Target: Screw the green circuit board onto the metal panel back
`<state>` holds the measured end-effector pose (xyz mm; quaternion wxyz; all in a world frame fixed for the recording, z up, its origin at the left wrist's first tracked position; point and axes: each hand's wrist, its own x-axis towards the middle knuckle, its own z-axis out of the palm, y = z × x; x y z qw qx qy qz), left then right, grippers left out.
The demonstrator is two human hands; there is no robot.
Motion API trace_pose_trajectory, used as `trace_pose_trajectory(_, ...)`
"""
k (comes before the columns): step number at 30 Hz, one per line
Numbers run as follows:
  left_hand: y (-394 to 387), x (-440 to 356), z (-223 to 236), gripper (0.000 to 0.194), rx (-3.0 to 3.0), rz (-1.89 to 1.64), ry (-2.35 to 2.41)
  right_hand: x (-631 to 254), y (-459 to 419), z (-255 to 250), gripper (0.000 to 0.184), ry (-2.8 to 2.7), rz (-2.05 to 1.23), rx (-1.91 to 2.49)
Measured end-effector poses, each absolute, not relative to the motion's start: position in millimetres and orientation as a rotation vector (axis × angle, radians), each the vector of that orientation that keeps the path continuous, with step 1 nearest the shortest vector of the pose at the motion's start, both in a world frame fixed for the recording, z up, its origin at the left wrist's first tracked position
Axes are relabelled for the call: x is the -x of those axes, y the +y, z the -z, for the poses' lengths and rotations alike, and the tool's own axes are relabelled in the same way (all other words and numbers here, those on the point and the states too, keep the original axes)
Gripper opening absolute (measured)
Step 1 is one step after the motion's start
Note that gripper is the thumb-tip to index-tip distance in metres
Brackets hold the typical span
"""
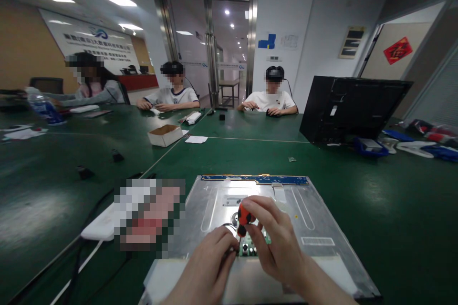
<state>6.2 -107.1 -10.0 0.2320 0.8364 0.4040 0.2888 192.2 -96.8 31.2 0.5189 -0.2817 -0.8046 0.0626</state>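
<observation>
My right hand [274, 233] is closed around the orange and black handle of a screwdriver [244, 217], which stands upright with its shaft pointing down. Beneath its tip lies a small green circuit board [246, 249], partly covered by my hands. Fingers bent and pressed together, my left hand [211, 262] is beside the shaft at the board's left edge; what it pinches there is hidden. Both hands are over a silver metal display panel [304, 221], which lies flat with a blue circuit strip [254, 179] along its far edge.
Left of the panel are a white object [103, 219], a blurred-out pinkish item and several cables [77, 252]. A small open box [165, 135] sits farther off. A black monitor [354, 109] stands at right, beside a blue tray [370, 147]. Three people sit across the green table [393, 200].
</observation>
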Motion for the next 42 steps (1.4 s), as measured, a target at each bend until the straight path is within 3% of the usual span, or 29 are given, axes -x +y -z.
trace_pose_trajectory(9, -107, -7, 5, 0.018, -2.311, -0.779, 1.123, -188, -97, -19, 0.043, -1.717, -0.107, 0.765)
trace_pose_trajectory(42, -107, -6, 12, 0.016, -2.287, -0.74, 1.118, -193, -95, -30, 0.047, -1.912, -0.175, 0.659)
